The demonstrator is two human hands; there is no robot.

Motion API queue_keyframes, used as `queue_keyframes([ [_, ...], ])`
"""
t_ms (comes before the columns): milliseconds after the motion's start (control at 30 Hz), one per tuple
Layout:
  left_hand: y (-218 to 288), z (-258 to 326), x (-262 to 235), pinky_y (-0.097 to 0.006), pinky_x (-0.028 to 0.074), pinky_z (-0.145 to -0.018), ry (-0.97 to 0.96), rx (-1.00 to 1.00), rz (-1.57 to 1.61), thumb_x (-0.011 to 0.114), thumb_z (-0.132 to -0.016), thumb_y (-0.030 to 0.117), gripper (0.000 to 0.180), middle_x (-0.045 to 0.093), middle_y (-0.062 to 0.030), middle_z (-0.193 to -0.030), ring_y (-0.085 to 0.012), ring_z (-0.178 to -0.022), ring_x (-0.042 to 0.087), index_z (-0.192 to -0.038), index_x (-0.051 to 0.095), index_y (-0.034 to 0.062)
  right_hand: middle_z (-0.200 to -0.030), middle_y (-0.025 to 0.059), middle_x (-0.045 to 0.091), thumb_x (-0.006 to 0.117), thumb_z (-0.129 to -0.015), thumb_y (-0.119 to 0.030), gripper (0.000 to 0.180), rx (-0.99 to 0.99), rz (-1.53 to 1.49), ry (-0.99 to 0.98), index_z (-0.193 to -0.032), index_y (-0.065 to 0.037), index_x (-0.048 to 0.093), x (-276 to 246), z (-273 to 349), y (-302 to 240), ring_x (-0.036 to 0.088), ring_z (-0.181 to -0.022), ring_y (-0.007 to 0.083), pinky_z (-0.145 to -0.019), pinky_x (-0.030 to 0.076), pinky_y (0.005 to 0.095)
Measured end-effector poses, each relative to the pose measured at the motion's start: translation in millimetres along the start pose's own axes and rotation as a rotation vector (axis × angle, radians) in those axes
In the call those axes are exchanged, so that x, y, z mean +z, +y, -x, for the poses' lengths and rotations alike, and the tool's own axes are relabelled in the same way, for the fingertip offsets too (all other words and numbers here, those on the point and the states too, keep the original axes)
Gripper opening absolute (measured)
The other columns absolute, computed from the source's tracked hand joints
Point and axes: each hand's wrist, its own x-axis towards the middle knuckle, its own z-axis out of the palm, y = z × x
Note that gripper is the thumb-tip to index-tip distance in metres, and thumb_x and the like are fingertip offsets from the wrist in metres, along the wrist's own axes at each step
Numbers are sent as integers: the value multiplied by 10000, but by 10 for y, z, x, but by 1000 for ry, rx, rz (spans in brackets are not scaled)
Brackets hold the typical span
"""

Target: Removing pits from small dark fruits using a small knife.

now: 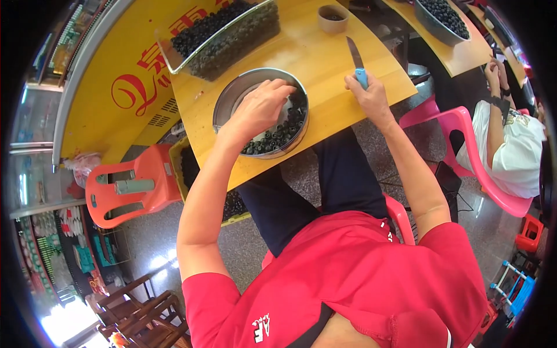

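Observation:
My left hand reaches into a round metal tray on the wooden table, fingers curled over the small dark round fruits heaped in its right half; whether it grips any is hidden. My right hand rests on the table to the right of the tray, closed around the blue handle of a small knife whose blade points away from me.
A clear rectangular tub of dark fruits stands behind the tray, a small round cup beyond the knife. An orange stool and a crate sit left of the table. Another person sits on a pink chair at right.

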Motion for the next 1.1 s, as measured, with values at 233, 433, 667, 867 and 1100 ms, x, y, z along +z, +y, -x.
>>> queue_keyframes([
  [233,-97,-64,165,-425,447,-814,-100,-138,-56,535,-812,18,195,541,-186,-1023,-372,-957,538,-1004,568,3,-718,-40,550,635,-893,-181,168,-8,-22,-3,-813,-40,593,-37,10,27,477,-673,43,-611,386,214],
  [433,-59,58,88,-418,473,-823,-67,-245,7,572,-810,20,140,563,-182,-959,-359,-934,571,-944,595,-13,-698,-49,532,638,-891,-183,164,-12,-45,18,-816,-44,597,-25,-15,-51,460,-642,35,-587,371,206],
  [667,280,268,-136,-250,467,-803,388,-519,1115,671,-854,66,209,666,-68,-956,-105,-905,594,-1041,629,-17,-672,-68,521,617,-917,-236,192,72,-243,-112,-838,-61,626,216,191,-795,388,-545,-9,-475,284,170],
  [867,648,313,-40,-289,435,-889,807,-268,1318,672,-845,15,169,617,-83,-1087,-149,-993,573,-1012,642,15,-697,-48,557,625,-923,-301,243,298,-589,-465,-867,-65,641,629,369,-1233,388,-504,-2,-445,280,168],
  [1100,677,502,60,-228,435,-761,886,-298,1372,677,-853,32,172,577,-34,-1053,-91,-889,542,-1021,641,37,-638,-54,525,645,-911,-269,219,331,-719,-474,-920,-50,628,809,391,-1383,391,-481,0,-425,280,174],
])
